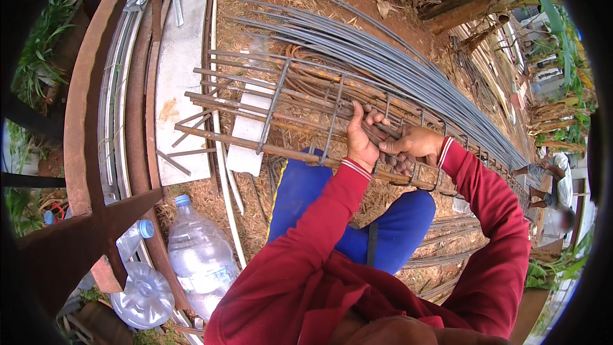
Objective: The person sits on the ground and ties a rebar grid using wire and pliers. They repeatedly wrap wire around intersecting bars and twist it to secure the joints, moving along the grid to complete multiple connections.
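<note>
A long cage of rusty rebar (300,99) stretches in front of me from the left toward the far right, with square stirrups (273,107) around its bars. Both my hands are at its middle, close together. My left hand (363,142) is turned palm up, thumb raised and fingers curled among the bars. Beside it, my right hand (414,144) is closed, thumb pressed toward the left hand. A short grey rod-like piece shows between them; whether it is a tool or part of the cage I cannot make out. My blue-clad knees are against the cage's near side.
Loose steel bars (383,57) lie in a bundle beyond the cage, beside a coil of rusty wire (306,67). Large clear water bottles (199,252) stand at left near a brown metal frame (83,89). A white board (182,57) lies there. Another person (552,182) is at far right.
</note>
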